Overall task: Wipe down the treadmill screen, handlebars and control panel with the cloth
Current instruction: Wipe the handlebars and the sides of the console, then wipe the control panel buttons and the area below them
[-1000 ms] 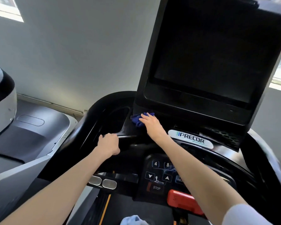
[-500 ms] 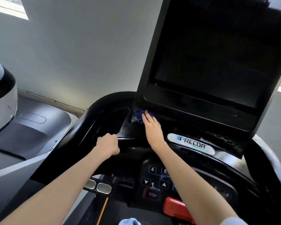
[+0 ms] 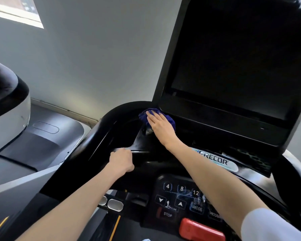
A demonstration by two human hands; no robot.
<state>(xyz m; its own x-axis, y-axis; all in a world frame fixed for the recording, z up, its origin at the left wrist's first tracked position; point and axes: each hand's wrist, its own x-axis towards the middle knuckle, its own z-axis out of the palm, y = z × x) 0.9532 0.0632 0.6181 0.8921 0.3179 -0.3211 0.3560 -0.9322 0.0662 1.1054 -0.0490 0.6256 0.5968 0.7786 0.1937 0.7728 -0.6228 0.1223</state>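
Blue cloth (image 3: 171,121) under right hand (image 3: 161,127); left hand (image 3: 122,161) grips handlebar (image 3: 143,152); PRECOR (image 3: 217,160).

Crumpled blue cloth (image 3: 170,121) sits just below the dark screen's (image 3: 233,66) lower left corner.

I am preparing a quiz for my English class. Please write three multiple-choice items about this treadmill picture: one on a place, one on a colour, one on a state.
1. Where is the cloth?
A. on the STOP key
B. under the right hand, at the lower left corner of the screen
C. on the belt

2. What colour is the cloth?
A. dark blue
B. yellow
C. white

3. What is the left hand doing?
A. lying flat on the keys
B. hanging free
C. gripping the black handlebar

Answers:
1 B, the flat fingers press it beside the screen's frame.
2 A, blue folds show around the hand.
3 C, its fingers curl around the bar.
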